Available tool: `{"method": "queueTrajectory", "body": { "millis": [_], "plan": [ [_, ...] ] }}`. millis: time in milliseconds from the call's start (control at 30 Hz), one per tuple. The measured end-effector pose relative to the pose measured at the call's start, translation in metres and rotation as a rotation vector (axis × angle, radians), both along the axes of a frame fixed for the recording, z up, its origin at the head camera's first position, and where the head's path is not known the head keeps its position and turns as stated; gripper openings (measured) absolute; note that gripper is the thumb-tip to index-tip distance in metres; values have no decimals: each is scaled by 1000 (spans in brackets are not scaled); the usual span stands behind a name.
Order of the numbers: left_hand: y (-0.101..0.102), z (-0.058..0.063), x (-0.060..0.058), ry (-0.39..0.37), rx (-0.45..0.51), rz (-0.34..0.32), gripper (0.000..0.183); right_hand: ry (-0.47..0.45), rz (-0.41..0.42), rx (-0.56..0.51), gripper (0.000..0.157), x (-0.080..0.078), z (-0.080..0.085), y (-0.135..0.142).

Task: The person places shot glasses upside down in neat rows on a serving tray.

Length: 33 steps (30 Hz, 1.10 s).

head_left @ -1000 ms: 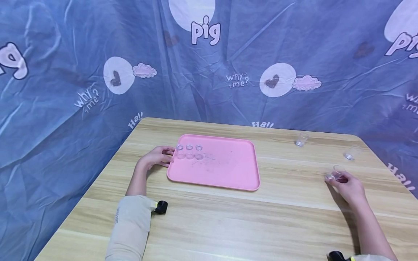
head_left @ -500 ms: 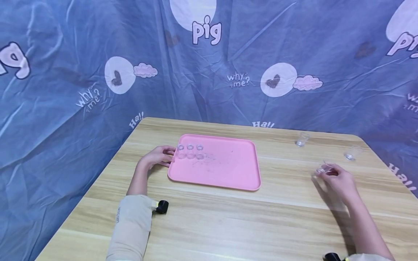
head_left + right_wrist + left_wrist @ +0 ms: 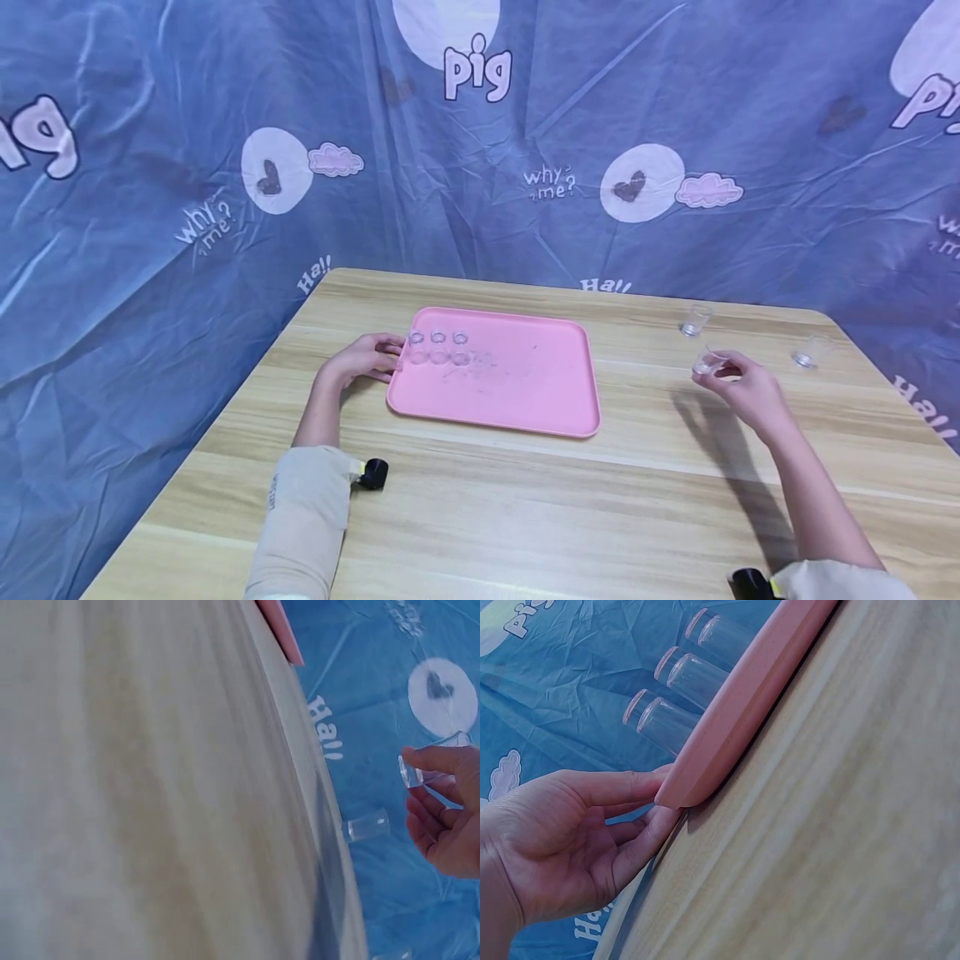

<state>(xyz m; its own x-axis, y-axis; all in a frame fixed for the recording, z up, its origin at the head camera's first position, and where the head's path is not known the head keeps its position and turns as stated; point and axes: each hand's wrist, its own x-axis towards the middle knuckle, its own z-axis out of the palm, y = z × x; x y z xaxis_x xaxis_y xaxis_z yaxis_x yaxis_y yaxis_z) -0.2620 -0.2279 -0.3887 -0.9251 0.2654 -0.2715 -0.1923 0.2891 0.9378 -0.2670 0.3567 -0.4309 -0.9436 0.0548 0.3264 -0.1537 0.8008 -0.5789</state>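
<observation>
My left hand (image 3: 365,358) pinches the left rim of a pink tray (image 3: 525,392) lying on the table; the left wrist view shows the fingers (image 3: 634,787) at the tray's end. Three clear shot glasses (image 3: 438,348) stand upside down in a row at the tray's left end. To the right of the tray, my right hand (image 3: 746,392) holds a clear shot glass (image 3: 705,363) between thumb and fingers, raised above the table with its thick base downward. Two other shot glasses stand on the table: one near the back (image 3: 693,321), one farther right (image 3: 808,354).
A wooden table (image 3: 510,508) carries everything. Behind it and along its left and right sides hangs a blue printed cloth (image 3: 450,208). Each sleeve has a black wrist camera (image 3: 373,474) near the cuff.
My right hand has carried the shot glass leftward and away from me, raising it higher off the table. The left hand stays at the tray's rim, and the other glasses keep their places.
</observation>
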Motion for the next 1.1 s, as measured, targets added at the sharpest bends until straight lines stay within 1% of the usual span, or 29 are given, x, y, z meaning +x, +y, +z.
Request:
{"method": "queueTrajectory", "body": {
  "millis": [33, 100, 167, 267, 333, 367, 467, 833, 967, 1100],
  "plan": [
    [0, 0, 0, -1, 1, 3, 50, 5, 18, -9, 42, -2, 2, -3],
    [0, 0, 0, -6, 4, 8, 50, -6, 46, -39, 39, 1, 14, -15],
    [0, 0, 0, -5, 3, 3, 50, -15, 91, -61, 40, 11, 33, -34],
    [0, 0, 0, -5, 3, -1, 50, -39, 133, -70, 42, 29, 65, -64],
    [0, 0, 0, 0, 4, -8, 51, -26, 161, -51, 42, 34, 78, -78],
    [0, 0, 0, -2, 6, -3, 51, -26, 161, -43, 41, 35, 81, -83],
    [-1, -1, 0, 6, 9, -10, 51, -25, 176, -29, 40, 33, 86, -94],
    [0, -1, 0, -5, -1, 7, 49, 1, 238, -44, 37, 17, 87, -121],
    [0, 0, 0, -3, -3, 5, 50, -10, 260, -55, 35, 14, 88, -130],
    [0, 1, -1, -1, -2, 3, 50, -26, 265, -57, 36, 10, 90, -139]
  ]
}}
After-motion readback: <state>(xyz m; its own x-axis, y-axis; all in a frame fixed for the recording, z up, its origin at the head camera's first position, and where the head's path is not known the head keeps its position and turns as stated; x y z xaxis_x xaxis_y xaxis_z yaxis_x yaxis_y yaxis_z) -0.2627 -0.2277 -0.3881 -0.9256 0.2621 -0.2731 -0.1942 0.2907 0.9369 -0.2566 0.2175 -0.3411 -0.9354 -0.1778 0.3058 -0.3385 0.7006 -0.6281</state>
